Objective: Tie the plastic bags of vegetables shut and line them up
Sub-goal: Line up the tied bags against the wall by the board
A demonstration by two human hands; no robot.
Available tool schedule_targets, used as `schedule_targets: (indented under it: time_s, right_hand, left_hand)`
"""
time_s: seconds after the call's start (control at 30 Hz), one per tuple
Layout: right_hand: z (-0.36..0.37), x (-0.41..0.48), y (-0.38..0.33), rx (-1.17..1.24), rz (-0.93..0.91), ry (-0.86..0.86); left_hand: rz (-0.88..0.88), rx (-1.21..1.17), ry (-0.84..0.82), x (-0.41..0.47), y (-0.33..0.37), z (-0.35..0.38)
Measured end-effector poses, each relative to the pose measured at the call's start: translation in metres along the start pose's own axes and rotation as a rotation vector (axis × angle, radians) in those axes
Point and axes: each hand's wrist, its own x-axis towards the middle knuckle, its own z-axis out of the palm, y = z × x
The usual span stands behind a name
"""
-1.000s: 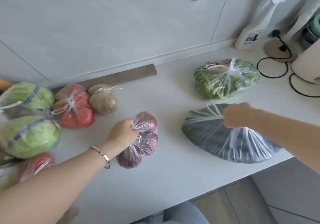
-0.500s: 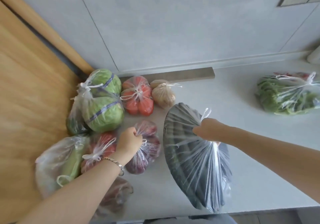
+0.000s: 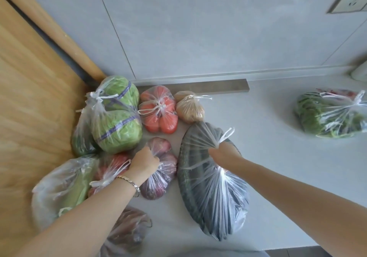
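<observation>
A wooden panel (image 3: 29,98) stands at the left. Pushed up against it on the grey surface (image 3: 278,167) is a bunch of bags. Nearest on the left lies a bag of long pale green vegetables (image 3: 59,189). Farther back sits a bag of round green cabbages (image 3: 117,117), its top knotted. Just right of that is a bag of red tomatoes (image 3: 158,114), and beside it a small bag of potatoes (image 3: 189,108), both tied. Another bag of red things (image 3: 111,165) lies near, partly under the left arm.

The left hand (image 3: 144,162), with a bracelet (image 3: 129,181) on its wrist, has its grip closed tight round the bunched top of the bag of purple onions (image 3: 160,177). That bag sits on the surface in the middle of the group. Just beside it lies the big bag of dark green cucumbers (image 3: 208,197). The right hand (image 3: 222,153) has its grip closed round that bag's gathered neck, and the loose handles poke out past the fist. Well apart, at the right, a tied bag of green leaves (image 3: 329,117) lies alone.
</observation>
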Motion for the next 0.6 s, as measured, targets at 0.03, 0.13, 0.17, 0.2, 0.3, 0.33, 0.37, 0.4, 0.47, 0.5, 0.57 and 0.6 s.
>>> schedule_targets:
  time_s: [0.03,0.13,0.17,0.2,0.3,0.33,0.37,0.4,0.47,0.5,0.57,0.6]
  right_hand:
    - [0.0,0.001,0.002,0.018,0.009,0.007]
    - [-0.001,0.004,0.007,0.014,0.002,0.004]
    - [-0.001,0.004,0.009,-0.004,-0.008,-0.011]
    - [-0.001,0.003,0.01,-0.024,-0.028,-0.033]
    - [0.003,-0.004,0.015,-0.021,-0.131,-0.118]
    - [0.005,-0.008,0.017,-0.025,-0.17,-0.149]
    - [0.006,-0.011,0.019,-0.048,-0.211,-0.179]
    - [0.004,-0.013,0.022,-0.088,-0.257,-0.203]
    - [-0.009,-0.017,0.027,-0.197,-0.348,-0.238]
    - [-0.02,-0.014,0.031,-0.227,-0.369,-0.241]
    - [-0.051,-0.005,0.043,-0.238,-0.339,-0.192]
    - [-0.069,0.004,0.052,-0.244,-0.323,-0.131]
  left_hand:
    - [0.001,0.016,0.002,0.0,0.0,0.001]
    - [0.014,0.07,0.034,0.0,-0.003,0.003]
    - [0.012,0.077,0.045,0.0,-0.003,0.005]
    - [0.007,0.078,0.054,-0.002,-0.003,0.006]
    - [-0.028,0.143,0.048,-0.008,0.004,0.007]
    - [-0.044,0.22,0.038,-0.011,0.009,0.007]
    - [-0.049,0.332,0.032,-0.014,0.015,0.007]
    - [-0.028,0.449,0.042,-0.016,0.024,0.006]
    - [0.13,0.6,0.121,-0.019,0.046,0.004]
    - [0.262,0.63,0.164,-0.021,0.061,0.002]
    - [0.503,0.622,0.176,-0.023,0.096,0.0]
    - [0.572,0.583,0.163,-0.024,0.116,-0.002]
